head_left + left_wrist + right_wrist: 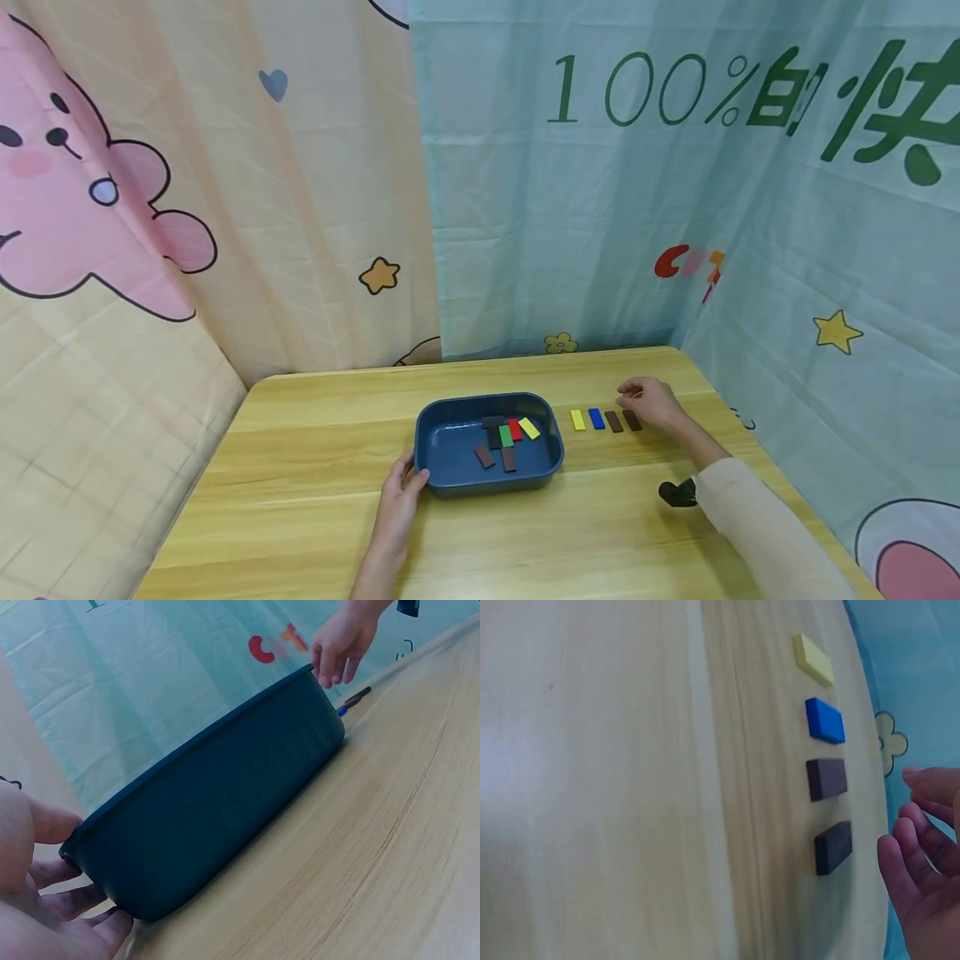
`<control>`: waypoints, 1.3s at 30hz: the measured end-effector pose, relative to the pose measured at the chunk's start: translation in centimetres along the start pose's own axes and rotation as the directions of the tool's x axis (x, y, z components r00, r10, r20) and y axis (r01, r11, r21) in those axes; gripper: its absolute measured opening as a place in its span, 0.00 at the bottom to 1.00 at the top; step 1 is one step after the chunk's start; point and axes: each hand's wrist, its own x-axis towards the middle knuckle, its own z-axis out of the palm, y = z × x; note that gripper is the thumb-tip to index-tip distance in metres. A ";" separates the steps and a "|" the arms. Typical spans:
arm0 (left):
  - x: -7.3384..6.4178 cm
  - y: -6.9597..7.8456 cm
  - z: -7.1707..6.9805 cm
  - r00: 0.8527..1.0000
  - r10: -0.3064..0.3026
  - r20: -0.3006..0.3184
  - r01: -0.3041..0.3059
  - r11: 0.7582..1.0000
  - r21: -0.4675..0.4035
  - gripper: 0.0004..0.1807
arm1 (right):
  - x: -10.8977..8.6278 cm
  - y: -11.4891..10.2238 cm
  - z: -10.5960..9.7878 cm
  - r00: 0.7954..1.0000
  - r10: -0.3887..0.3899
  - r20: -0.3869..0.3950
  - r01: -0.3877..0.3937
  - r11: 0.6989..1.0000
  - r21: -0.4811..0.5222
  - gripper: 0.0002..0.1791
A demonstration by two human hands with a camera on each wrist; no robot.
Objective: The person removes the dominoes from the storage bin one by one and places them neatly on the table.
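Note:
A dark blue plastic tub (487, 486) stands on the wooden table, with several small flat rectangular blocks inside. My left hand (397, 504) grips the tub's left end, thumb at the rim and fingers along the outer wall. To the tub's right lie a yellow block (577, 420), a blue block (596, 418), a brown block (613, 422) and a darker brown block (632, 420) in a row. Over the far end of this row hovers my right hand (652, 402), nothing between its loosely bent fingers; in the right wrist view they appear beside the dark brown block (834, 847).
Inside the tub are black, red (514, 429), green (506, 436), yellow (528, 428) and brown blocks. A black object (677, 493) juts out by the right sleeve. Printed curtains (525, 250) hang behind the table (315, 467) and along its sides.

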 end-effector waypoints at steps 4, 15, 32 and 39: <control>-0.1 0.0 -0.1 1.000 0.001 0.002 -0.001 1.000 0.002 0.30 | 0.4 -1.3 0.4 0.998 -0.048 0.031 0.048 0.999 0.012 0.16; -0.2 -0.1 -0.1 1.000 -0.002 0.008 0.002 1.000 0.011 0.30 | 1.7 -5.3 1.9 0.983 -0.159 0.093 0.155 0.986 0.058 0.15; -0.2 0.0 0.0 1.000 0.001 0.003 -0.001 1.000 0.009 0.29 | 2.6 -12.6 3.9 0.904 -0.389 0.177 0.385 0.921 0.058 0.12; -0.3 0.1 0.0 1.000 0.011 0.007 -0.011 1.000 0.013 0.30 | 3.0 -14.2 5.8 0.859 -0.431 0.277 0.428 0.901 0.075 0.15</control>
